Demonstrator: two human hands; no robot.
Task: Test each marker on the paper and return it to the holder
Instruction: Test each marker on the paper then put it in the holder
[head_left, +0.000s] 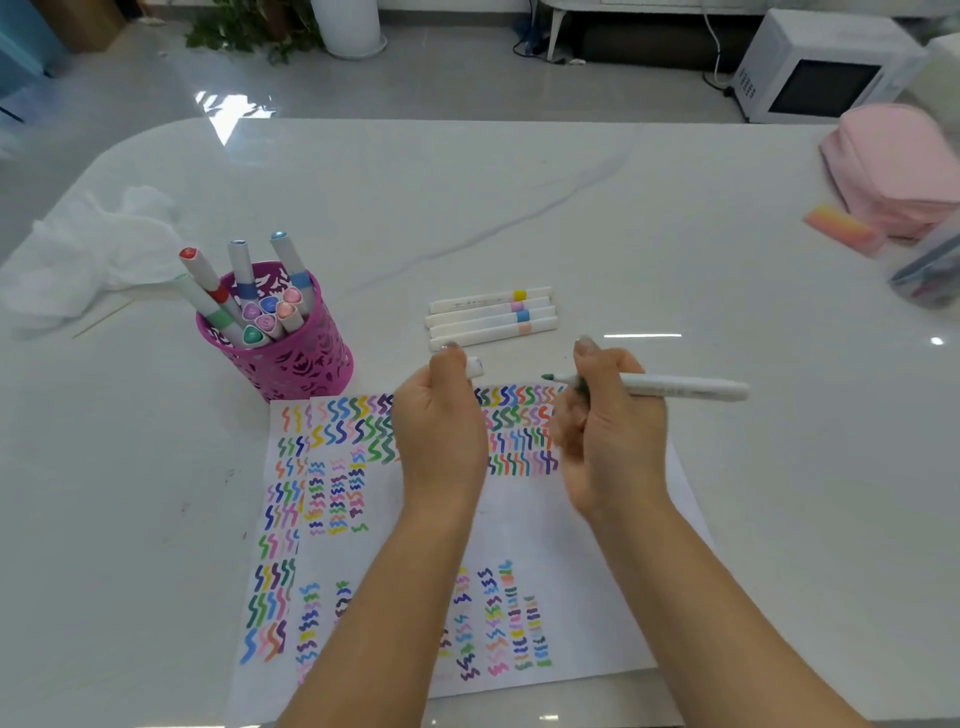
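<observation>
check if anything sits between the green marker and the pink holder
Only the left hand, gripping the cap, lies between the green marker in the right hand and the pink holder. The four loose markers lie farther back, off that line.

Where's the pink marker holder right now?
In the head view, the pink holder stands left of the left hand, at the far-left corner of the paper.

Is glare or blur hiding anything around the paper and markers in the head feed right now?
Head view: glare streaks the bare table right of the loose markers, not the paper, whose squiggles read sharp; the fingers of the right hand are motion-blurred; the pink pouch at the right edge is smeared.
</observation>
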